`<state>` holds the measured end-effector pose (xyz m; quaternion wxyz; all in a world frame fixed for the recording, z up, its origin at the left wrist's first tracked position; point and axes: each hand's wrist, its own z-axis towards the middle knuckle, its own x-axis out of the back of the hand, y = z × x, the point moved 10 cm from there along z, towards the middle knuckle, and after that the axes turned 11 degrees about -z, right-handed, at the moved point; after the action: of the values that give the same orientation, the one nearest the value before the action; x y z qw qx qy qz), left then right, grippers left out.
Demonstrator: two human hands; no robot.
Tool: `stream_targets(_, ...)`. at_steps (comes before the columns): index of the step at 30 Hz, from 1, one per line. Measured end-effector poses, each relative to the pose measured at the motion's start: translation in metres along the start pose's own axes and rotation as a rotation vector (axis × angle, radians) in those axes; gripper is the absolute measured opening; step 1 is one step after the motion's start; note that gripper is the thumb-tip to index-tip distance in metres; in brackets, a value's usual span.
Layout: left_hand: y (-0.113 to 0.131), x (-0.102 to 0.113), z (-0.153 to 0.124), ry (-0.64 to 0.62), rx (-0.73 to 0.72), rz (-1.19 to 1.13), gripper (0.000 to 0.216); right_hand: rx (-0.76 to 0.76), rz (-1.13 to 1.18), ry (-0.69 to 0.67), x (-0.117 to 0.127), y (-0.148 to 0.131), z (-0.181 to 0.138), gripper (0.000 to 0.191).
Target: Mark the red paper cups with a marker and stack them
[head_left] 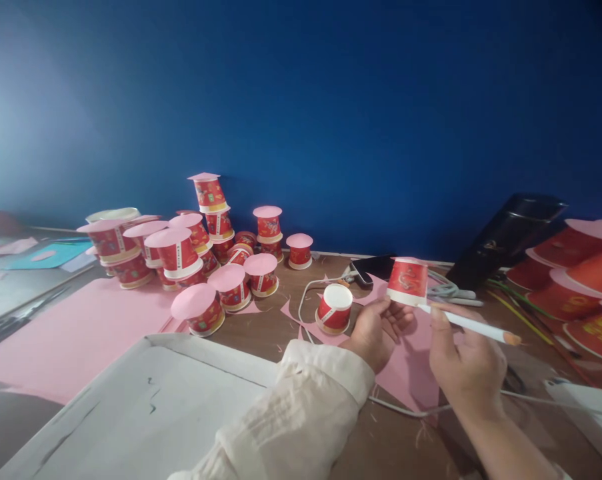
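My left hand (378, 331) is closed at the lower rim of a red paper cup (409, 279), which it holds up off the table. The cup is upside down, rim at the bottom, with a thin edge of pink on top. Pinched in my right hand (467, 360) is a slim white pen (473, 325) with an orange end. Its tip is at the cup's rim; I cannot tell whether it touches. Left of the hands stands another red paper cup (333, 312) with a bare white top. Beneath them lies pink paper (413, 373) with cut edges.
Several red cups with pink discs (173, 253) are stacked at the left. A pink sheet (85, 327) and a white board (151, 407) lie nearer. A black phone (368, 270), white cable (415, 413), dark cylinder (503, 233) and larger red cups (561, 293) are around the right.
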<state>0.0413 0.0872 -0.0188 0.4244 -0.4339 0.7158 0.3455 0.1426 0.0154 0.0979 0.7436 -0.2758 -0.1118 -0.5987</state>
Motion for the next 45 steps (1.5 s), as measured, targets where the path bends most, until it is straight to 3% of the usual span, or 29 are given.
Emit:
stream_targets(6, 0.002, -0.001, -0.001, 0.005, -0.005, -0.003, 0.023, 0.075, 0.067, 0.001, 0.005, -0.014, 0.003, 0.030)
stream_targets(10, 0.000, -0.001, 0.000, 0.008, 0.009, -0.029, 0.022, -0.011, 0.121, 0.114, 0.021, -0.006, 0.005, 0.029)
stream_targets(13, 0.000, 0.000, 0.001, 0.010, 0.016, -0.022, 0.019, -0.055, 0.108, 0.117, 0.022, -0.001, 0.005, 0.031)
stream_targets(23, 0.002, -0.004, 0.000, -0.064, -0.028, 0.059, 0.019, 0.168, 0.049, 0.084, 0.017, -0.029, 0.004, 0.015)
stream_targets(29, 0.004, -0.008, -0.001, -0.102, -0.065, 0.106, 0.021, 0.199, 0.038, 0.080, 0.014, -0.030, 0.006, 0.017)
stream_targets(34, 0.009, -0.013, -0.003, -0.166, -0.124, 0.146, 0.012, 0.232, 0.060, 0.081, 0.012, -0.033, 0.004, 0.016)
stream_targets(45, 0.009, -0.017, 0.003, -0.261, -0.210, 0.321, 0.036, 0.279, 0.089, 0.097, 0.011, -0.036, 0.001, 0.014)
